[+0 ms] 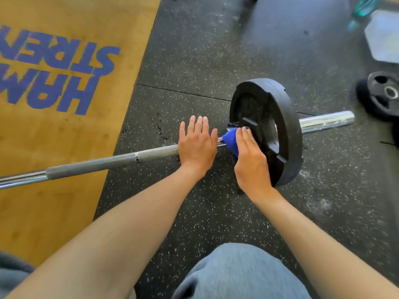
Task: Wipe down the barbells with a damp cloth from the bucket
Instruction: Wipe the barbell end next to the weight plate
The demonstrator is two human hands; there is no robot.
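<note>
- Right hand (250, 160), centre of frame: fingers curled over blue cloth (230, 140), pressing it onto barbell (121, 159) shaft right against inner face of black weight plate (289, 134).
- Cloth bunched, wrapped partly round the shaft; underside hidden by the hand.
- Left hand (197, 145) just left of cloth: flat, fingers straight and spread, palm resting on the shaft, gripping nothing. Looks like steadying against roll.
- Barbell long axis: lower left of frame to right-centre, rising slightly. Knurled section crosses onto yellow platform (64, 147) at left; chrome sleeve end (328, 121) pokes out beyond the plate at right.
- Unwiped run, by judgement: mostly leftward from the grip, along the shaft. Plate blocks any stroke to the right.
- Left hand sits directly in that leftward path; nearer arm to the remaining shaft, but cloth is in the right.
- Likely need: left hand lifted or shifted before cloth slides left.
- Bucket not in view.
- Loose plate (382, 96) on speckled floor (194, 61), right edge.
</note>
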